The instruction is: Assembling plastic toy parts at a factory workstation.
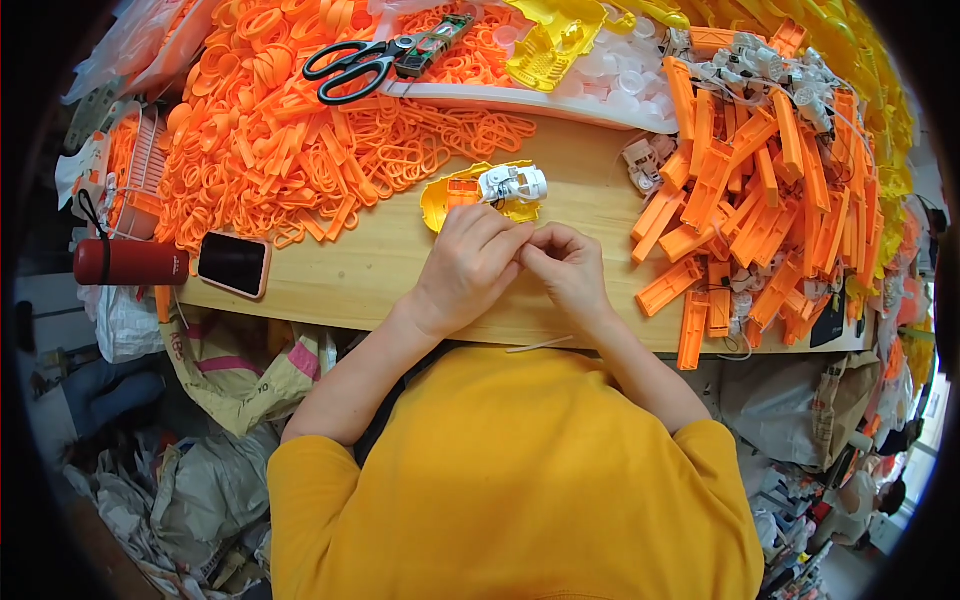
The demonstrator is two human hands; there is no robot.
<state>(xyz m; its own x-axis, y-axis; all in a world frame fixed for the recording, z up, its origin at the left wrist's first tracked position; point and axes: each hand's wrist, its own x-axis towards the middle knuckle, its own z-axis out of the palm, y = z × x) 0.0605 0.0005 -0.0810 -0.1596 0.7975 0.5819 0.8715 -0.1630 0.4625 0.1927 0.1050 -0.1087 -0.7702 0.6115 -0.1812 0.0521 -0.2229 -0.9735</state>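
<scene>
Near the middle of the table lies a yellow plastic shell half. An orange plastic part and a white mechanism with thin dark wires sit in it. Just in front of the shell, my left hand is closed, its knuckles overlapping the shell's near edge. My right hand meets it fingertip to fingertip in a pinch. Whatever is between the fingers is hidden or too small to make out.
Loose orange plastic parts heap at the left, with scissors behind. A phone and red bottle lie near the left edge. A white tray stands at the back; orange housings pile at the right.
</scene>
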